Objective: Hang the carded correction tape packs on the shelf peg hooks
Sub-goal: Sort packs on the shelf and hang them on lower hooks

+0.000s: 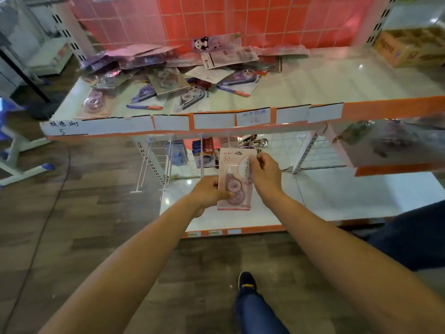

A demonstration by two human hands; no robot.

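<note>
I see both hands clamped on one pink correction tape pack point(234, 174), held upright just under the front edge of the upper shelf point(313, 78). The left hand point(208, 195) grips its lower left edge w/ thumb on the front; the right hand point(266, 175) pinches the upper right edge. The pack top is near the peg hooks point(143, 168), but I cannot tell if it sits on one. More packs point(156, 78) lie piled at the back left of the upper shelf & a cardboard box point(409, 48) is at its back right corner.
</note>
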